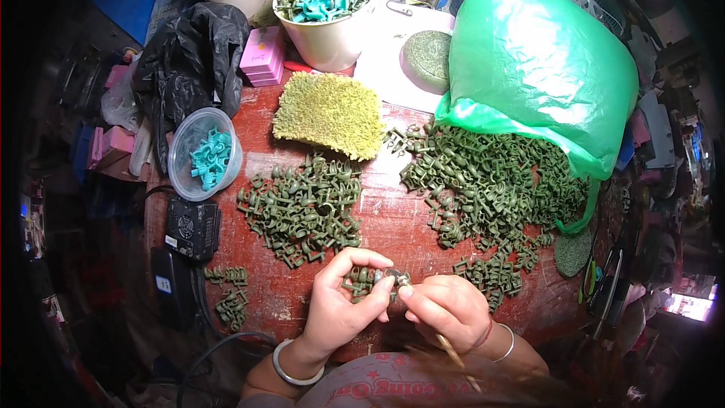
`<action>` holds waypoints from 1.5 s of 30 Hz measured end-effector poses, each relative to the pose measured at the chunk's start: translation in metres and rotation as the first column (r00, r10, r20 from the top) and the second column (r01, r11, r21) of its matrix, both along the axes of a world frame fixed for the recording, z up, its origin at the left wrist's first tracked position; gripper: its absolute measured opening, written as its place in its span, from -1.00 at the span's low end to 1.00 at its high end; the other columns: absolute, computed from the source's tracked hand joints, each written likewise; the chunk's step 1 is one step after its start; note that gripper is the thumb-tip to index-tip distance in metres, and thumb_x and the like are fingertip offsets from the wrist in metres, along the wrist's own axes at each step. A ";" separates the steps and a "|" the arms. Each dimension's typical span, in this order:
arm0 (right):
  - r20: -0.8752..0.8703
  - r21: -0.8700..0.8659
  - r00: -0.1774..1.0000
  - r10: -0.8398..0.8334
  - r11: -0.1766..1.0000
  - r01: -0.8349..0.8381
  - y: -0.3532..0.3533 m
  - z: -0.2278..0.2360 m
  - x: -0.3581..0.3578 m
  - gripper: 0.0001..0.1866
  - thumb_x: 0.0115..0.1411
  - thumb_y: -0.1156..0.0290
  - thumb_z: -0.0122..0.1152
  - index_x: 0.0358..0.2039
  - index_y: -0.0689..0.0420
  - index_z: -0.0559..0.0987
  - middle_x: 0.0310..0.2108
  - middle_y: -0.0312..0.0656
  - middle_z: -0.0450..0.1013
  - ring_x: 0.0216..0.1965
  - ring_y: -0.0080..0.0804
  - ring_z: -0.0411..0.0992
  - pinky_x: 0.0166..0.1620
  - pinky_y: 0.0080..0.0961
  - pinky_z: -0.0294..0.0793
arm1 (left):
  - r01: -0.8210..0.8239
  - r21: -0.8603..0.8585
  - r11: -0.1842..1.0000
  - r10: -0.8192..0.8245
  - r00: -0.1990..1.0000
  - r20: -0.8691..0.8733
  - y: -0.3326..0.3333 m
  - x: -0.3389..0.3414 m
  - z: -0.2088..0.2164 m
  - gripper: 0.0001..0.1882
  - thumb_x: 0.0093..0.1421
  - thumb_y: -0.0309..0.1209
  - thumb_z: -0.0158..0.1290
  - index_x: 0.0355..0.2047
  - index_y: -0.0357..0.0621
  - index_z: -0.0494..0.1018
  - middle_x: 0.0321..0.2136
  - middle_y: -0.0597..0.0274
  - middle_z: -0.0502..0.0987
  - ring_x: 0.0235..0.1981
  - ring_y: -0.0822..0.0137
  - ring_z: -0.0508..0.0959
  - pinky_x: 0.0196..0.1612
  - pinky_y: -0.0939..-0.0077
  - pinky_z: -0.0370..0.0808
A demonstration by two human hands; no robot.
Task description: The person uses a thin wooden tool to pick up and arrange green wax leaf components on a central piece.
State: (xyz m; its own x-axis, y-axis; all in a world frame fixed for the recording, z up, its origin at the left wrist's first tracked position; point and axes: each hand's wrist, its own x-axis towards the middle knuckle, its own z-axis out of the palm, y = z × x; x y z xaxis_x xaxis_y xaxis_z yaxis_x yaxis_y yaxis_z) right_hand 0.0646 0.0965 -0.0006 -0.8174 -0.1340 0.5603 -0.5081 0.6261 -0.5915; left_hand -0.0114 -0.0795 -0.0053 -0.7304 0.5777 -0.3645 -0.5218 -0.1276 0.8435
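Near the table's front edge my two hands meet over a small, shiny piece [396, 279], mostly hidden by fingertips. My left hand [343, 306] pinches it between thumb and forefinger. A few dark green pieces show in the gap of that hand; I cannot tell whether it holds them. My right hand [451, 308] is closed, fingertips at the shiny piece, with a thin wooden stick [453, 355] sticking out below it. Its working end is hidden. Beyond my hands lie a pile of dark green ring-shaped pieces [306, 208] and a larger pile [491, 181] at right.
A green plastic bag [544, 60] bulges over the right pile. A yellow shaggy pad [328, 115], a white bucket [325, 38] and a clear tub [176, 159] of turquoise pieces stand farther back. A black box [192, 227] and a cable [219, 344] lie left.
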 end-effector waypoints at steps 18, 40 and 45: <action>-0.034 -0.027 0.999 0.031 0.999 -0.032 0.001 -0.004 -0.002 -0.68 0.06 0.56 0.32 -0.14 0.37 0.60 -0.24 -0.06 0.51 -0.31 -0.21 0.54 -0.28 -0.39 0.61 | -0.019 0.045 0.999 0.018 0.999 0.032 -0.002 0.000 0.000 -0.80 0.24 -0.65 0.08 -0.13 -0.33 0.42 -0.35 0.18 0.57 -0.55 0.58 0.53 -0.51 0.73 0.49; 0.195 -0.302 0.975 -0.108 0.939 0.164 0.006 0.000 0.006 -0.80 0.15 0.56 0.32 -0.19 0.30 0.61 -0.41 -0.12 0.60 -0.43 -0.29 0.59 -0.35 -0.46 0.60 | 0.091 -0.052 0.995 -0.101 0.965 -0.241 -0.001 0.000 -0.002 -0.80 0.19 -0.72 0.06 -0.16 -0.39 0.42 -0.31 0.14 0.45 -0.52 0.52 0.52 -0.52 0.70 0.51; 0.221 -0.266 0.967 -0.129 0.945 0.188 0.009 0.009 0.008 -0.81 0.15 0.57 0.32 -0.20 0.30 0.61 -0.39 -0.11 0.61 -0.42 -0.30 0.59 -0.36 -0.47 0.59 | 0.098 -0.074 0.992 -0.117 0.937 -0.331 0.000 0.001 -0.003 -0.79 0.20 -0.71 0.06 -0.14 -0.38 0.41 -0.33 0.16 0.47 -0.53 0.53 0.52 -0.52 0.70 0.49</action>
